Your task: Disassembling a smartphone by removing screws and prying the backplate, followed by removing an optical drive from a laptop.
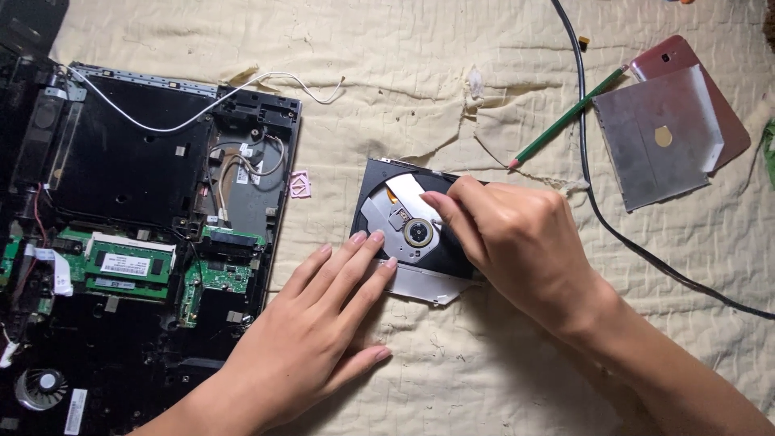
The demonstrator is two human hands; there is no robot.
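Observation:
A black optical disc drive (397, 218) with its tray out lies on the cream cloth at the middle, its round spindle hub (419, 232) showing. My left hand (311, 335) lies flat with fingers spread, fingertips pressing the drive's near left edge and silver bezel (424, 284). My right hand (517, 238) rests over the drive's right side, its fingers curled and fingertips touching the tray close to the hub. Part of the drive is hidden under that hand.
An opened laptop chassis (137, 234) with green circuit boards, white wire and a fan fills the left. A green pencil (565, 117), a black cable (597, 210), a grey metal plate (658, 133) over a pink phone (686, 60) lie at the right.

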